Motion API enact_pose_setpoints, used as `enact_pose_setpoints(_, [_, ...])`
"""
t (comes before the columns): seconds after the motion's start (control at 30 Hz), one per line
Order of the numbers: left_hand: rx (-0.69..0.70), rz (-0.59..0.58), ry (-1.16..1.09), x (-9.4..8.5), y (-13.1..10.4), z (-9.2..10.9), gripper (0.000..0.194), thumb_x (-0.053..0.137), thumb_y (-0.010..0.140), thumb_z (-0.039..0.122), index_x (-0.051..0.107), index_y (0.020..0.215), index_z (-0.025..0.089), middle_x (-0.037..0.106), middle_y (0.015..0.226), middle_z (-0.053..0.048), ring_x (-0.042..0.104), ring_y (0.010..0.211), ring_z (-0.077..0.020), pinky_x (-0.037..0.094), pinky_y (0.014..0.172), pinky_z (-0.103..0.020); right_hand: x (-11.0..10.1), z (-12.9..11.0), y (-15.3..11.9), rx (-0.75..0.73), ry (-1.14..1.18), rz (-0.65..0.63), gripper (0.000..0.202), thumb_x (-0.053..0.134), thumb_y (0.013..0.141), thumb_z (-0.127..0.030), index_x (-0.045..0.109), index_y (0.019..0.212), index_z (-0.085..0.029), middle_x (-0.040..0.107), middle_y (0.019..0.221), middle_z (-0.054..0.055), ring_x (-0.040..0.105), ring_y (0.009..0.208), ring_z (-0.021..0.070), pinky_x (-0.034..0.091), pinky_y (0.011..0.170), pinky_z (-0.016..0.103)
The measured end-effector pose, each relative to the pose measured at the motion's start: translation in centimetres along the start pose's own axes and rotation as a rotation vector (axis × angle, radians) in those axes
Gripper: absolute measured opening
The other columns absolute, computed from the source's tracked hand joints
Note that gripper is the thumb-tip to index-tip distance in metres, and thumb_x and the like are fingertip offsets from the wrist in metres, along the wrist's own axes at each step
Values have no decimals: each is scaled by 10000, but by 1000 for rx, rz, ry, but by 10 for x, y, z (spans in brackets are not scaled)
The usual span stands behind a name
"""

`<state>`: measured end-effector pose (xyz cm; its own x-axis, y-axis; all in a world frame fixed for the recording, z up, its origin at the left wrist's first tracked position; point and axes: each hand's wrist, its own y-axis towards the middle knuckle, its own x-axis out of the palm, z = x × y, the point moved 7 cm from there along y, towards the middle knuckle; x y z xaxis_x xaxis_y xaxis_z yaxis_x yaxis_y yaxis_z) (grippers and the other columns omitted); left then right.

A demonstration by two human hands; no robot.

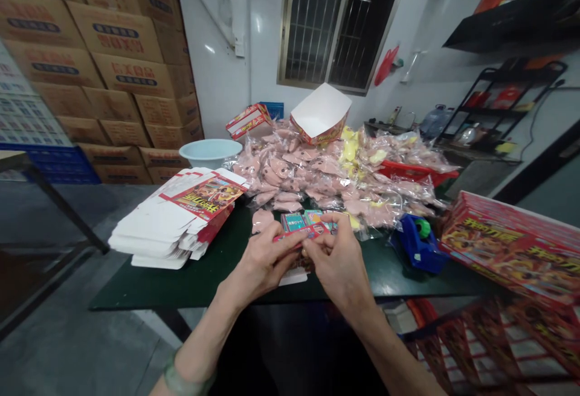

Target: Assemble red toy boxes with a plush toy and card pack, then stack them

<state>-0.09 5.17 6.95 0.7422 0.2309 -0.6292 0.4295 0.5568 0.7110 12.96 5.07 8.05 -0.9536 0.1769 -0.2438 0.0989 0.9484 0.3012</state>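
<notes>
Both my hands meet at the front edge of the dark green table (pixel 149 287), around a small red printed box (pixel 319 229). My left hand (pixel 265 257) grips its left side, fingers closed. On the other side, the fingers of my right hand (pixel 338 254) pinch it. Just behind the box lie teal and green cards (pixel 293 221). Past them spreads a big heap of pink pieces in clear bags (pixel 290 169), with some yellow ones (pixel 350 145). What lies under my hands is mostly hidden.
Flat white-and-red cartons (pixel 154 215) are stacked at left, near a pale blue basin (pixel 211 151). A blue tape dispenser (pixel 419 245) and printed red boxes (pixel 512 239) stand at right. An open carton (pixel 321 112) sits behind the heap.
</notes>
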Motion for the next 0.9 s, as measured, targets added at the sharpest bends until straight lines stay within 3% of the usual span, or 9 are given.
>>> enact_pose_setpoints(0.1, [-26,-6,-55,0,3,-4,366,498,872,223,529,1237,231,441,796,-10,482,694,-114,419,585,-214,0,1,1,22,13,-11,348,580,718,-184,380,1003,-200,606,529,-65,572,478,121,419,467,209])
enact_pose_setpoints(0.23, [-11,30,-88,0,5,-5,350,513,857,194,551,1204,227,441,782,-5,488,713,-122,422,605,-223,5,14,1,117,203,-55,385,631,678,-208,360,952,-221,621,545,-83,513,404,81,377,390,163])
enact_pose_setpoints(0.43, [-34,67,-171,-3,8,-7,327,516,843,160,585,1160,197,478,787,-19,502,715,-124,442,609,-232,11,36,0,222,434,77,461,698,653,-297,310,893,-236,605,510,-99,412,308,58,319,287,140])
enact_pose_setpoints(0.6, [-66,58,-156,-9,11,-10,360,476,811,128,603,1143,188,528,823,-42,544,754,-144,481,658,-270,32,86,-15,328,480,91,458,695,662,-351,285,832,-239,557,456,-113,415,300,63,329,288,142])
enact_pose_setpoints(0.73, [-105,241,-132,-9,11,-10,261,592,768,215,666,1014,170,541,759,-30,552,681,-141,478,596,-262,44,120,-32,371,421,-41,398,650,694,-428,313,773,-230,527,464,-105,364,299,49,268,278,134])
enact_pose_setpoints(0.8, [-132,362,-89,-7,9,-9,211,661,735,242,684,935,177,541,717,-16,551,641,-127,470,565,-243,30,115,-31,298,345,-40,330,627,720,-425,378,759,-212,517,485,-87,388,333,55,290,306,149])
enact_pose_setpoints(0.9, [-171,425,-20,-2,6,-7,191,676,732,247,649,908,177,582,723,-12,574,635,-122,484,582,-236,-20,77,-17,42,124,156,181,584,785,-352,519,781,-184,555,585,-33,490,467,90,402,424,197])
